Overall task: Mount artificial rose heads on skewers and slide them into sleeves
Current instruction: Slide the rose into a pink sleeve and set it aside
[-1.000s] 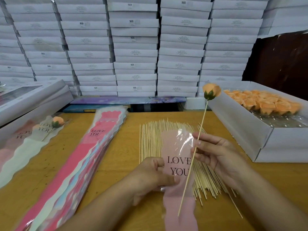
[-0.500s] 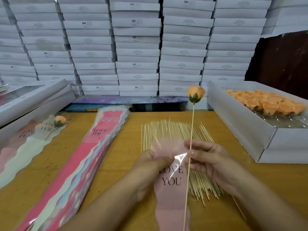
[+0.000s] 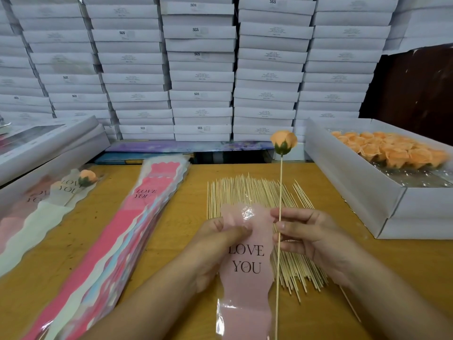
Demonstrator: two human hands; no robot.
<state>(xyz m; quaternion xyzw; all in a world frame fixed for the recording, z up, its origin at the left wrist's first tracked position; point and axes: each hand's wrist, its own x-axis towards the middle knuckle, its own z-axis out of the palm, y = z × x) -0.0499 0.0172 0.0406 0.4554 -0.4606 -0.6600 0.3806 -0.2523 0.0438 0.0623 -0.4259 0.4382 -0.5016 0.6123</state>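
A: What is being changed near the front edge of the desk (image 3: 171, 241)?

B: The pink sleeve (image 3: 247, 261) printed "LOVE YOU" is being pinched near its scalloped top by the curled fingers and thumb of the left hand (image 3: 215, 244). A second ago it was being held flat lower down; now its mouth is being worked at, probably to part the film, though an opening cannot yet be made out.

A: And the skewer (image 3: 279, 217)?

B: It is being pinched between the fingertips of the right hand (image 3: 311, 236), just beside the sleeve's right edge. It was being held tilted to the right before; now it is being brought upright and closer to the sleeve. The rose head (image 3: 283, 142) is being carried on its top end, already mounted.

A: So what is being prepared?

B: Judging by this, the insertion: the stem is being lined up, but it is being kept outside the sleeve, so that step is not yet done.

A: Further back?

B: Loose skewers (image 3: 245, 190) are being kept in a pile at the middle of the desk, under the hands. A stack of sleeves (image 3: 137, 229) is lying to the left, a finished sleeved rose (image 3: 87, 177) near the left edge, and a box of rose heads (image 3: 367, 192) at the right edge.
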